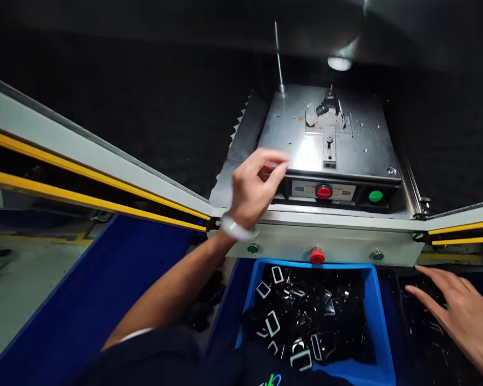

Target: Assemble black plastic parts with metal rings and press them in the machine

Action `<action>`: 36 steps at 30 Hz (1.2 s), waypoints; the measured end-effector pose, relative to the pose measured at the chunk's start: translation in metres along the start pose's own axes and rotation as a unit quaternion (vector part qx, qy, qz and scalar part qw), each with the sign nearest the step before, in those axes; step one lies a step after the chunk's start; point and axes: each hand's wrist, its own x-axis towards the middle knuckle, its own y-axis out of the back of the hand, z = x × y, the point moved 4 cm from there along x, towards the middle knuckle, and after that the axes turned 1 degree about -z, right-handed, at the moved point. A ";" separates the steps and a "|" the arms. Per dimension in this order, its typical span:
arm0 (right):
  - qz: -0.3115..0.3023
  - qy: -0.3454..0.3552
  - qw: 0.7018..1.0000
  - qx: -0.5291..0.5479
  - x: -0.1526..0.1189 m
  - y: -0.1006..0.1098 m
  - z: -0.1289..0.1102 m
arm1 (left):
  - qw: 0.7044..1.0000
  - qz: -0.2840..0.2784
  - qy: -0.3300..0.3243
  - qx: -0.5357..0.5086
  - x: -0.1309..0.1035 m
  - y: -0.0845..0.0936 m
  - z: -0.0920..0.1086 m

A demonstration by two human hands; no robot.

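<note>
My left hand [253, 185], slightly blurred, is at the front left edge of a metal plate [282, 134]. Its fingers are curled, with thumb and fingertips close together; anything between them is too small or hidden to make out. On the plate sits a small fixture [329, 113] with a slotted metal clamp piece [329, 147] in front. My right hand [461, 311] is open, fingers stretched, over dark parts [434, 343] at the lower right. Between my arms stands a blue bin [380, 327] holding several small rectangular frames [272, 323] and dark, shiny pieces.
The plate's front carries a red button [324, 192] and a green button [375, 196]. A red stop button [317, 255] projects from the light panel [282, 252] below. Yellow-striped rails [104, 198] slant in on both sides. A thin rod [279, 67] rises at the back left.
</note>
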 end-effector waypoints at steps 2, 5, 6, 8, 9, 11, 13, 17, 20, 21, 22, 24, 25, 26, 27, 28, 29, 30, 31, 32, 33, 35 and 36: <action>-0.034 0.001 0.999 -0.021 0.011 -0.014 -0.017 | 0.998 -0.027 0.031 0.047 -0.065 0.034 -0.003; -0.072 0.008 0.997 0.030 0.036 -0.040 -0.033 | 0.986 -0.107 0.071 0.103 -0.131 0.062 -0.029; -0.079 0.002 0.995 0.059 0.043 -0.048 -0.033 | 0.978 -0.144 0.082 0.125 -0.144 0.065 -0.042; -0.084 -0.021 0.990 0.115 0.052 -0.063 -0.029 | 0.957 -0.218 0.093 0.168 -0.159 0.066 -0.066; -0.082 -0.034 0.987 0.137 0.055 -0.068 -0.026 | 0.947 -0.246 0.094 0.183 -0.163 0.064 -0.076; -0.070 -0.057 0.982 0.163 0.059 -0.075 -0.019 | 0.938 -0.264 0.088 0.207 -0.164 0.062 -0.086; -0.054 -0.074 0.982 0.166 0.059 -0.077 -0.016 | 0.936 -0.246 0.084 0.236 -0.162 0.060 -0.086; -0.003 -0.066 0.993 0.098 0.047 -0.071 -0.030 | 0.932 -0.174 0.102 0.301 -0.171 0.058 -0.066; 0.008 -0.012 0.999 0.033 0.026 -0.074 -0.057 | 0.927 -0.156 0.132 0.314 -0.188 0.058 -0.044; -0.013 0.016 0.999 0.027 0.018 -0.080 -0.067 | 0.923 -0.182 0.136 0.311 -0.195 0.055 -0.037; -0.045 0.047 0.998 0.024 0.010 -0.090 -0.077 | 0.915 -0.221 0.136 0.310 -0.202 0.051 -0.031; -0.113 0.101 0.988 -0.002 -0.003 -0.115 -0.093 | 0.888 -0.305 0.135 0.317 -0.215 0.042 -0.022; -0.140 0.116 0.983 -0.028 -0.008 -0.128 -0.098 | 0.873 -0.335 0.138 0.327 -0.221 0.038 -0.019; -0.158 0.121 0.979 -0.055 -0.012 -0.140 -0.100 | 0.861 -0.353 0.142 0.336 -0.225 0.033 -0.018; -0.170 0.120 0.975 -0.078 -0.013 -0.151 -0.101 | 0.854 -0.363 0.147 0.343 -0.230 0.029 -0.017; -0.178 0.117 0.972 -0.095 -0.014 -0.159 -0.102 | 0.850 -0.367 0.152 0.345 -0.233 0.024 -0.016; -0.182 0.116 0.971 -0.102 -0.014 -0.165 -0.101 | 0.851 -0.369 0.157 0.338 -0.237 0.019 -0.015; -0.183 0.117 0.971 -0.104 -0.014 -0.169 -0.100 | 0.856 -0.369 0.163 0.324 -0.241 0.014 -0.014; -0.182 0.118 0.971 -0.103 -0.014 -0.170 -0.100 | 0.862 -0.369 0.168 0.305 -0.244 0.008 -0.013; -0.183 0.120 0.970 -0.103 -0.014 -0.170 -0.099 | 0.868 -0.367 0.174 0.287 -0.248 0.003 -0.011; -0.184 0.122 0.970 -0.104 -0.013 -0.170 -0.099 | 0.872 -0.365 0.178 0.273 -0.251 -0.002 -0.009; -0.186 0.124 0.969 -0.105 -0.014 -0.168 -0.098 | 0.875 -0.373 0.173 0.255 -0.255 -0.012 -0.005; -0.186 0.125 0.969 -0.106 -0.014 -0.167 -0.099 | 0.874 -0.382 0.166 0.250 -0.257 -0.017 -0.003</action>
